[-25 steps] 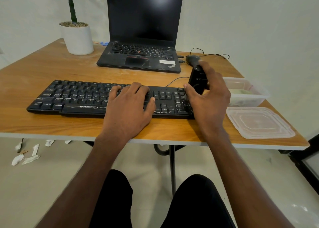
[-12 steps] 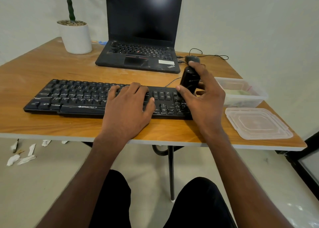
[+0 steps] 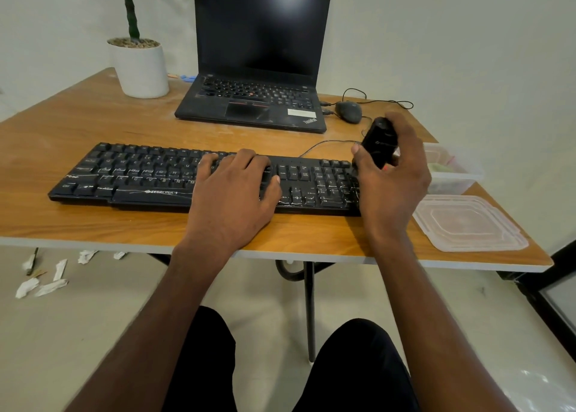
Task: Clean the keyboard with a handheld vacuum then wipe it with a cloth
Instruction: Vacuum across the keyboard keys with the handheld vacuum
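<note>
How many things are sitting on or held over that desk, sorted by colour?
Black: 4 (keyboard, laptop, mouse, handheld vacuum in the right hand)
White: 1 (plant pot)
Clear plastic: 2 (container, lid)
Total: 7
The small blue item behind the laptop is too hidden to count.

A black full-size keyboard point(image 3: 156, 178) is lying flat along the wooden desk's near edge, long side running nine to three o'clock, white scuffs streaking its front row. A small black handheld vacuum point(image 3: 378, 142) — a stubby cylinder — is standing nearly upright over the keyboard's three-o'clock end, its top tilting toward one o'clock.
</note>
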A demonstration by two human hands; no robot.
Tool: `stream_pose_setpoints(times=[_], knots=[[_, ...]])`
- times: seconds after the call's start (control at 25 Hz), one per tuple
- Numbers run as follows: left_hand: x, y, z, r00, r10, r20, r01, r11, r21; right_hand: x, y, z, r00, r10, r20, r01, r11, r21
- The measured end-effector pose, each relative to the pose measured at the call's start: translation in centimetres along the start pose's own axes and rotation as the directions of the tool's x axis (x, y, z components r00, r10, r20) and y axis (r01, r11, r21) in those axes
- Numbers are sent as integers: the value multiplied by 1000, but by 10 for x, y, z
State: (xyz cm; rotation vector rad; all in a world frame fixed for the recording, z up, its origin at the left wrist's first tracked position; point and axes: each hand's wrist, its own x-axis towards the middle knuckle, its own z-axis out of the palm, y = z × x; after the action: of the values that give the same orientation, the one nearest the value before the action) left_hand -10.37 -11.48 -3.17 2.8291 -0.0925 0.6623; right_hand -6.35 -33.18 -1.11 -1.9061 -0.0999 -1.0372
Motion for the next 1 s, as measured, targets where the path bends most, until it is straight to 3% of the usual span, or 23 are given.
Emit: stream_pose_setpoints(times=[0.16,0.24,0.36,0.52,0.72,0.88,1.0], knots=[[0,0,0,1000,-10,-12,10,1000,-10,-5,-5,0,980,-122,156,125,992,-9],[-1,0,0,1000,-19,-25,18,1000,-19,-3,-3,1,990,-97,104,106,991,-86],[-1,0,-1,999,-17,-30,16,1000,-18,-1,-2,-1,999,-48,17,49,998,-38],[-1,0,0,999,-15,-31,14,1000,-24,-4,-5,1,978,-96,184,87,995,55],[-1,0,0,999,-20,-30,19,1000,-23,0,1,0,996,30,83,-42,989,139],[-1,0,-1,999,-10,-38,9,1000,-24,-1,-1,-2,1000,-8,-2,8,987,160],[-1,-1,0,999,-9,-39,8,1000,-27,1,1,-2,999,-29,36,23,988,153]])
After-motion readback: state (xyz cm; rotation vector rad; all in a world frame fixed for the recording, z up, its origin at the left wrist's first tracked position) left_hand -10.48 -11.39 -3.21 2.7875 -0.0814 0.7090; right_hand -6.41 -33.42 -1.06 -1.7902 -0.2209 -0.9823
